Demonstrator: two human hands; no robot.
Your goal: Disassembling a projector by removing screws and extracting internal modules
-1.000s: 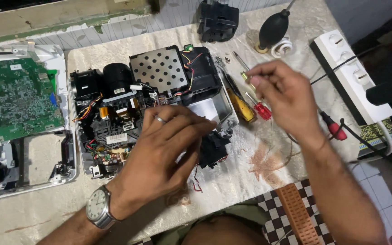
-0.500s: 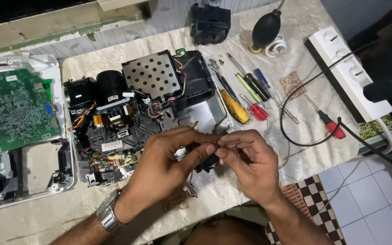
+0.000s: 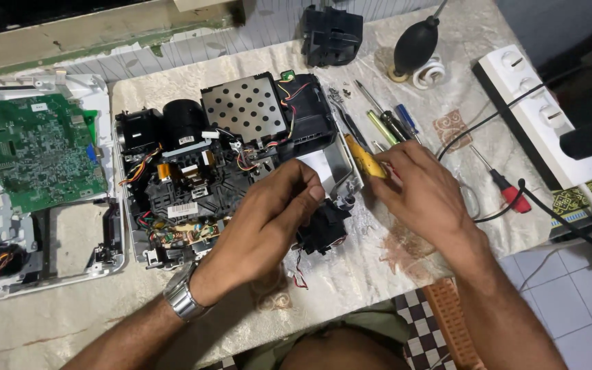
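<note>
hands split since 0.5 s ago | right hand (image 3: 423,195) now grasping yellow-handled screwdriver (image 3: 364,159) beside tools, tip hidden | left hand (image 3: 268,223) pinches black part (image 3: 323,229) at opened device (image 3: 220,157) edge, part mostly covered

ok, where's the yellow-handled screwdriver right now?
In the head view the yellow-handled screwdriver lies on the table right of the opened device, its handle partly under the fingers of the right hand.

Black fan module (image 3: 323,229) with red-white wires, beside opened projector chassis (image 3: 241,157) — yellow-handled screwdriver (image 3: 364,161) flat on table
</note>
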